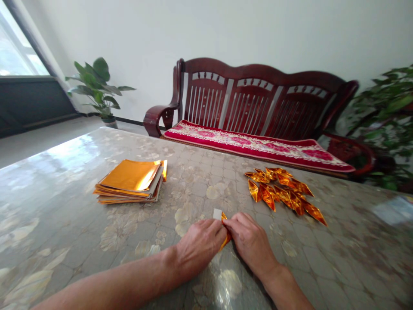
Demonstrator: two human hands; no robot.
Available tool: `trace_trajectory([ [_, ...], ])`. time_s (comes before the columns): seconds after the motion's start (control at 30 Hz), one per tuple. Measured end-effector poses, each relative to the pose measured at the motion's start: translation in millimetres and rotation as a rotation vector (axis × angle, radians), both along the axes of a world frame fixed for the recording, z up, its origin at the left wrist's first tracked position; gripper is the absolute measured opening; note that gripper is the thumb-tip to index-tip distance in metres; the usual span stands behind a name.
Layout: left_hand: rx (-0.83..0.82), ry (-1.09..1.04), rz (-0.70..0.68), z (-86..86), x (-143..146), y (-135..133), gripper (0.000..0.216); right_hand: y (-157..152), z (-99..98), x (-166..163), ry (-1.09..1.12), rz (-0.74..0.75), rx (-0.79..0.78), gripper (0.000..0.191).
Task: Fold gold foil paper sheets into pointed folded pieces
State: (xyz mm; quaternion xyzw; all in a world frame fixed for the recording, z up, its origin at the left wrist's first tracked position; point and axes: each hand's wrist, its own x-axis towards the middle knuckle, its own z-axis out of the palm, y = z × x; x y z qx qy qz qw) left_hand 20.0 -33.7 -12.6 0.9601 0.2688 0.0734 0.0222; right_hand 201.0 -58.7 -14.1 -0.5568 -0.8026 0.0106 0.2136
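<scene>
My left hand (202, 241) and my right hand (250, 237) meet low over the table, both closed on one small piece of gold foil paper (226, 242). Most of the paper is hidden by my fingers; a pale corner sticks out at its far end and a shiny gold strip shows between the hands. To the right lie several folded gold foil boat shapes (284, 196), pointed at both ends. A stack of flat, square gold foil sheets (130, 176) sits on the left, its edges uneven.
The table (180, 172) has a glossy floral cover. Behind it stands a dark red wooden bench (238, 103) with a red patterned cushion (258, 146). A clear plastic item (392, 211) lies at the right. Potted plants (97, 82) stand either side.
</scene>
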Motion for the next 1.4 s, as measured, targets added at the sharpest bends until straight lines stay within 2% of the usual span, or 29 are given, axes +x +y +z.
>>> trace_trajectory([
  [0.17, -0.019, -0.063, 0.061, -4.9, 2, -1, 0.007, 0, 1.2, 0, -0.007, 0.014, 0.024, 0.021],
  [0.4, -0.017, -0.054, 0.039, -3.5, 1, 2, 0.002, -1, 2.5, 0, 0.038, 0.001, -0.041, 0.023],
  [0.5, -0.016, -0.039, 0.043, -1.3, 0, 2, 0.005, 1, 1.1, 5, 0.139, -0.011, -0.088, 0.026],
  [0.67, -0.034, -0.014, 0.041, 4.4, 0, 1, 0.024, 9, 0.6, 17, 0.360, -0.078, -0.214, 0.027],
  [0.77, -0.044, 0.007, 0.041, 7.6, 0, 0, 0.025, 11, 1.1, 23, 0.426, -0.106, -0.212, 0.027],
  [1.17, -0.049, 0.064, 0.043, 7.6, 1, 1, 0.018, 12, -4.2, 32, 0.309, 0.077, -0.127, 0.036],
  [1.4, -0.035, 0.076, 0.048, 9.4, 3, 1, 0.013, 9, 0.9, 33, 0.093, 0.231, 0.049, 0.031],
])
